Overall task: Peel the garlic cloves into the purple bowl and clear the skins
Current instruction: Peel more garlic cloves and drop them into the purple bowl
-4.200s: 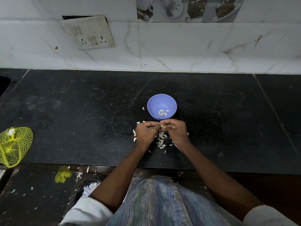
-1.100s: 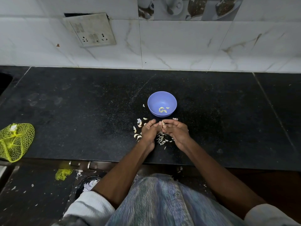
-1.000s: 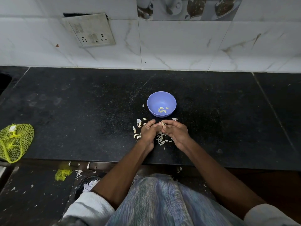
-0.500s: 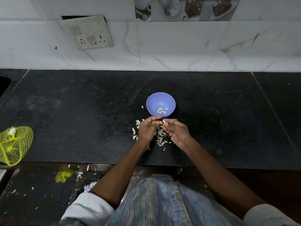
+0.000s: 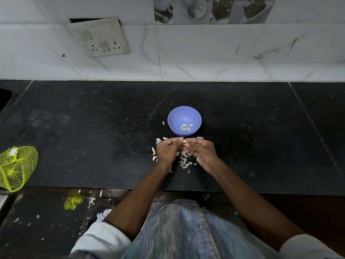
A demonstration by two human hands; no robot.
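Two hands meet just in front of the purple bowl (image 5: 184, 120) on the black bench (image 5: 93, 131). The left hand (image 5: 166, 151) and the right hand (image 5: 201, 151) both have their fingers curled, pinching one small garlic clove (image 5: 185, 141) between their fingertips, just above the bench. A few peeled cloves (image 5: 185, 127) lie in the bottom of the bowl. Loose skins (image 5: 184, 160) are scattered on the bench beneath and between the hands. A yellow net bag (image 5: 15, 168) sits at the bench's far left edge.
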